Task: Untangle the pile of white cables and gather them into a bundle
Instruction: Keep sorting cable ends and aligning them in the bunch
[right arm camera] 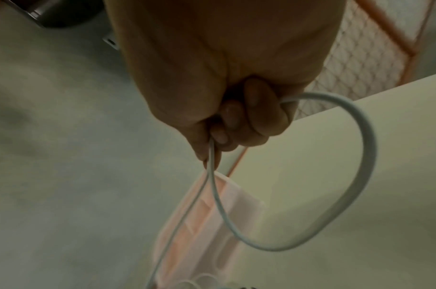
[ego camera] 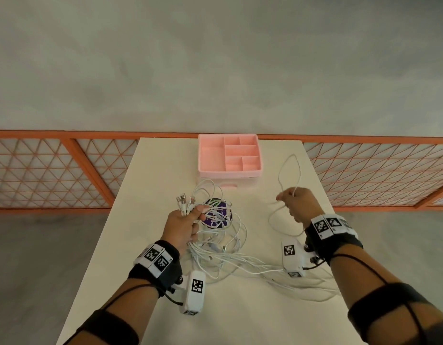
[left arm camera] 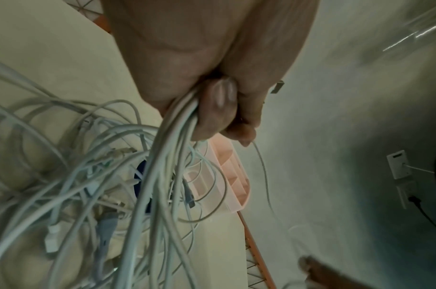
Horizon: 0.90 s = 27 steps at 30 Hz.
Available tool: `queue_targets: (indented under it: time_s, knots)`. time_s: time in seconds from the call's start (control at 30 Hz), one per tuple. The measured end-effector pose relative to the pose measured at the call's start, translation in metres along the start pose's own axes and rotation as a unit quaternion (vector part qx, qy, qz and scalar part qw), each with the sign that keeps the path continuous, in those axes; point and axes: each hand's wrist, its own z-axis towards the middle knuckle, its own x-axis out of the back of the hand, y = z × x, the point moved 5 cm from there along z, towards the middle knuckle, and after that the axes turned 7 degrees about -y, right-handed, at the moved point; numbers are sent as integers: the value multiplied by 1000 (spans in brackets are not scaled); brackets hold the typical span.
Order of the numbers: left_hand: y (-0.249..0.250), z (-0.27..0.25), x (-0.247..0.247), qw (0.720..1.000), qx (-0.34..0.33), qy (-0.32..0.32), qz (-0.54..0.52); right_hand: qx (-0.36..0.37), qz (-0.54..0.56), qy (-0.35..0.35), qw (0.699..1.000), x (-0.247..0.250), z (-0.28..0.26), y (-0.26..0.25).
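In the head view, the left hand (ego camera: 184, 226) grips several thin white charging cables (ego camera: 223, 247) just below their plug ends, which stand up together above the fingers. Most of their length lies in a loose tangle on the pale rectangular table (ego camera: 145, 195), over a round purple object (ego camera: 215, 215). The right hand (ego camera: 298, 204) pinches 1 single white cable loop (ego camera: 289, 170), held apart from the pile, near the pink plastic divided organiser tray (ego camera: 229, 155).

The left wrist view shows the fingers curled round many strands, knotted below.

The right wrist view shows the fist closed on 1 strand.

I judge the work about half done: the ends are collected, the lengths not yet.
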Motion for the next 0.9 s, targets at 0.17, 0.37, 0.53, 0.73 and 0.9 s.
queue_targets:
  time_s: [0.17,0.37,0.53,0.73,0.9]
  knots:
    - [7,-4,-3,1000,-11,-24,-1,-88,-85,4,992,16,-3,51]
    - [6,-4,-8,999,-12,-30,24,-134,-98,87,982,58,-3,74]
    - [8,-5,-17,999,-9,-34,31,-122,-75,172,975,62,-13,47]
    - [13,-8,-36,997,-9,-60,57,31,9,146,989,13,-17,-19]
    - [11,-14,-48,994,-12,-85,61,146,36,-20,988,-69,-31,-68]
